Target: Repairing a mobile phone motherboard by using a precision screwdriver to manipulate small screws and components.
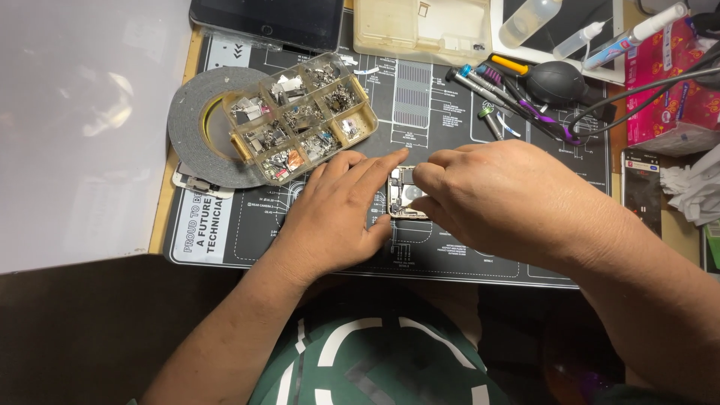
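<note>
From the head camera, both hands meet near the middle of the dark repair mat [450, 255] that covers the worktop, a little toward its near edge. Between them lies a small opened phone [405, 193], its bare insides facing up, most of it hidden under the fingers.

The left hand [337, 210] lies flat and spread, palm down, fingers stretched along the phone's left side and far end; it presses rather than grips, apparently to keep the device from sliding on the mat. The right hand [502, 199] arches over the phone from the right with fingertips bunched down onto its interior. Whether those fingertips pinch a small part or tool cannot be told, since the knuckles cover the contact.

A clear compartment box [300, 116] of tiny metal parts sits toward the far left corner of the mat, resting partly on a roll of grey tape [191, 127], close enough for the left hand to reach. Screwdrivers and picks [495, 90] lie fanned beside a black rubber air blower [559, 79] along the far edge, on the working hand's side. A tablet [266, 22] and a beige plastic case [420, 30] sit beyond the mat's far edge. A second phone [641, 187] rests off the right edge.
</note>
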